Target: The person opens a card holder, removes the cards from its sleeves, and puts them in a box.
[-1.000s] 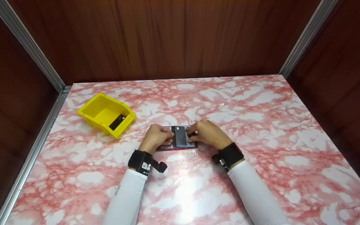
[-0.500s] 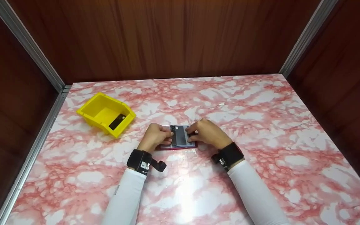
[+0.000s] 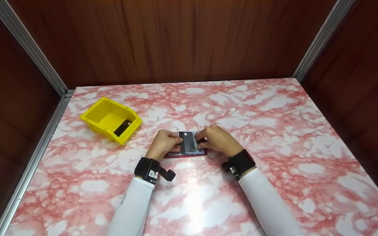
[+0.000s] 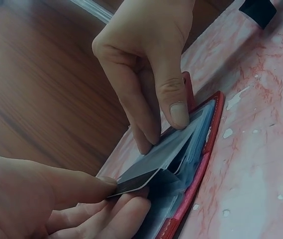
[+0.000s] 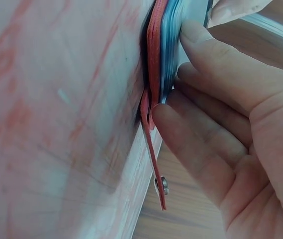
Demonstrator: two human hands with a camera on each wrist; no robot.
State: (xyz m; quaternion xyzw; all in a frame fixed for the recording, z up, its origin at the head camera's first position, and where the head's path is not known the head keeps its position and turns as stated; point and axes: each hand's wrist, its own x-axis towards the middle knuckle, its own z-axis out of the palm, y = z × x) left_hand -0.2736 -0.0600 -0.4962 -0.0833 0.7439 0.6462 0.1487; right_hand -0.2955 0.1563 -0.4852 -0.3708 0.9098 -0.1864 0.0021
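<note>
A dark, pale-edged card (image 3: 189, 143) sits partly under clear sleeves (image 4: 204, 127) in a red stitched holder (image 5: 154, 50); left hand (image 3: 166, 141), nine o'clock, pinches the card; right hand (image 3: 218, 139), three o'clock, pinches the sleeves.

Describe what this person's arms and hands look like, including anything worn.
The left hand and right hand wear no gloves. The left sleeve and right sleeve are white; the left bears a small dark marking, unreadable. The left strap and right strap are black.
</note>
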